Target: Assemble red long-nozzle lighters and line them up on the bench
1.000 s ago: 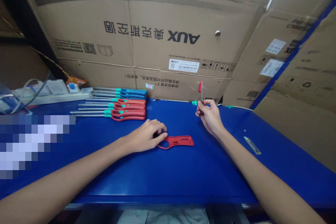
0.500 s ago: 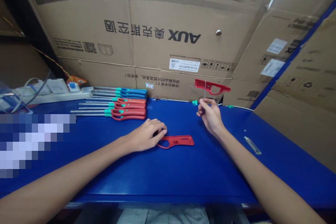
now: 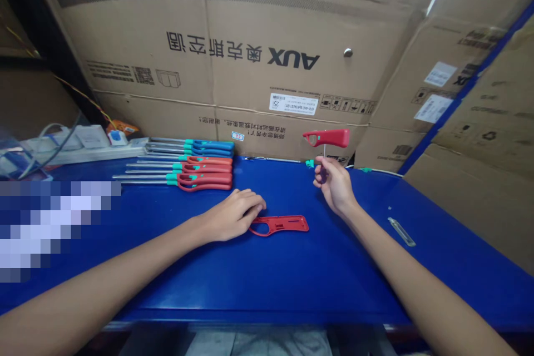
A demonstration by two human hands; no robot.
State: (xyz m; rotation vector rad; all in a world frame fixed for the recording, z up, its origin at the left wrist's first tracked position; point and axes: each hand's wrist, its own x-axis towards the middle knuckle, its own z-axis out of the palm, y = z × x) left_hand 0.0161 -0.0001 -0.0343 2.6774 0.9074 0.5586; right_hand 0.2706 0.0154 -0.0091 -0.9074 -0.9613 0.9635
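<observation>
My right hand [image 3: 337, 184] is closed around a thin metal shaft, which stands upright from the fingertips. At the shaft's top is a red handle shell [image 3: 329, 138] with a small green part, its smooth outer side facing me. My left hand [image 3: 236, 214] rests on the blue table with curled fingers, at the left end of a second red shell [image 3: 290, 223]. That shell lies with its inner side up, and its left end is partly hidden by the fingers. What the right hand's fingers wrap round lower down is hidden.
Several long lighters with red [image 3: 211, 181], orange and blue [image 3: 212, 145] handles lie in a row at the back left, beside a white power strip [image 3: 98, 151]. A clear tube [image 3: 401, 232] lies on the right. Cardboard [image 3: 233, 22] stands behind the table.
The raised red shell has turned about the shaft, from its hollow side with the loop on the right to its outer side with the loop on the left. Both hands have barely moved.
</observation>
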